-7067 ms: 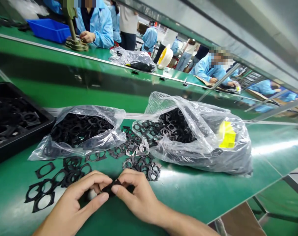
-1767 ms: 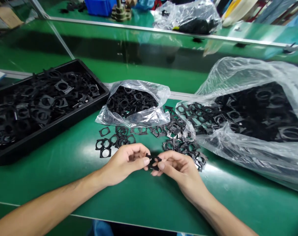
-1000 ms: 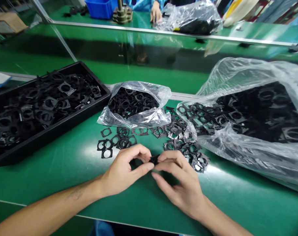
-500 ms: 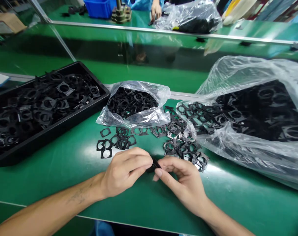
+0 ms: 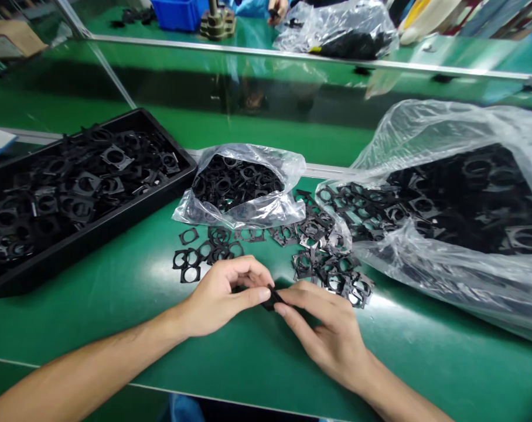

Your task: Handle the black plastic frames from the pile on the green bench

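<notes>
Between my two hands is a small black plastic part [image 5: 272,298], seen nearly edge-on and mostly covered by fingers. My left hand [image 5: 228,296] pinches its left side with thumb and fingers. Thumb and fingertips of my right hand [image 5: 325,328] close on its right side. Just beyond the hands lie loose black square frames with round holes [image 5: 190,274]. A denser heap of similar black frames [image 5: 325,266] spreads behind my right hand, toward the large bag.
A black tray [image 5: 160,193] full of black parts stands at left. Clear plastic bags, one small [image 5: 244,220] and one large [image 5: 424,275], hold more frames. Past a metal rail [image 5: 248,50], another person's hand [image 5: 278,10] is near a blue bin [image 5: 176,14] and bagged parts.
My left fingers have shifted their hold, with the index finger now arched over the part. My right fingers have straightened along its right side. The other person's hand has moved up.
</notes>
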The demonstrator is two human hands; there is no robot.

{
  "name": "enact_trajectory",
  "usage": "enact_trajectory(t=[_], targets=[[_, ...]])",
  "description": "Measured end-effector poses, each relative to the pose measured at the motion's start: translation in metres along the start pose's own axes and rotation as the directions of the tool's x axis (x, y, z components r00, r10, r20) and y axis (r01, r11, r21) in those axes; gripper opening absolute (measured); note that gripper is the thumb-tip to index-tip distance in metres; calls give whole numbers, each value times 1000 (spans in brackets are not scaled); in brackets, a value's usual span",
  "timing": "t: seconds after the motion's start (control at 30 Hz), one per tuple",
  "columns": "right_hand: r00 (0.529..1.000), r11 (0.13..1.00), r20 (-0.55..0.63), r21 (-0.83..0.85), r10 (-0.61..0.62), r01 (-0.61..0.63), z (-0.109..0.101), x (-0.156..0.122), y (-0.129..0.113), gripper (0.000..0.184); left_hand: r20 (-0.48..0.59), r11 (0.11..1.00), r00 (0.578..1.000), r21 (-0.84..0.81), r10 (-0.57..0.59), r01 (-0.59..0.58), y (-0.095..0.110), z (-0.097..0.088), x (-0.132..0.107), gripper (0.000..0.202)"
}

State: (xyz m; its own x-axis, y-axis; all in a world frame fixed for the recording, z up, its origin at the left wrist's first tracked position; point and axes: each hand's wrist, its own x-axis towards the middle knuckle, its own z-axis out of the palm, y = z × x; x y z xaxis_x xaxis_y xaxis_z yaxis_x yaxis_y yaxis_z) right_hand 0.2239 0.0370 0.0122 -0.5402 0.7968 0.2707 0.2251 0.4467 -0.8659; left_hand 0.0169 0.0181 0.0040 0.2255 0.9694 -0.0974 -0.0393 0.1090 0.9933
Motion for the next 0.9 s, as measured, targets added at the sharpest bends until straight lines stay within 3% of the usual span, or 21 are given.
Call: enact_trajectory(t=[0.07, 0.17, 0.33, 0.43, 0.5, 0.6, 0.67, 0.77, 0.83, 0.9], targets=[[999, 999, -4, 24, 40, -40, 0, 2, -1, 10, -8, 1000, 1000, -4, 18, -18, 0, 0, 0, 5], [995, 992, -28, 88, 94, -91, 0, 4, 0, 12, -55, 987, 989, 96, 134, -129, -1, 1, -2, 6], [993, 984, -51, 152, 105, -96, -2, 2, 1, 23, 35, 889, 938, 309, 344, -337, -2, 3, -5, 10], [980, 959, -40, 214, 196, -183, -3, 3, 0, 18, 33, 872, 927, 326, 375, -364, -2, 4, -6, 10], [943, 880, 29, 352, 331, -320, -4, 5, 0, 10, 12, 892, 939, 308, 345, -332, -3, 3, -6, 12], [852, 665, 146, 565, 502, -489, -4, 10, 2, 9, -1, 872, 935, 361, 355, -331, -5, 2, -5, 25], [810, 557, 180, 642, 558, -526, -4, 11, 4, 19, 31, 806, 903, 438, 428, -398, -6, 1, -5, 30], [781, 472, 235, 684, 579, -556, -3, 11, 7, 26, 94, 717, 850, 493, 519, -492, -7, 1, -5, 28], [793, 520, 237, 645, 561, -560, -2, 10, 7, 21, 86, 699, 833, 502, 546, -510, -7, 1, -4, 25], [844, 676, 141, 537, 518, -505, -2, 9, 6, 13, 48, 700, 830, 512, 556, -498, -7, 1, -3, 23]])
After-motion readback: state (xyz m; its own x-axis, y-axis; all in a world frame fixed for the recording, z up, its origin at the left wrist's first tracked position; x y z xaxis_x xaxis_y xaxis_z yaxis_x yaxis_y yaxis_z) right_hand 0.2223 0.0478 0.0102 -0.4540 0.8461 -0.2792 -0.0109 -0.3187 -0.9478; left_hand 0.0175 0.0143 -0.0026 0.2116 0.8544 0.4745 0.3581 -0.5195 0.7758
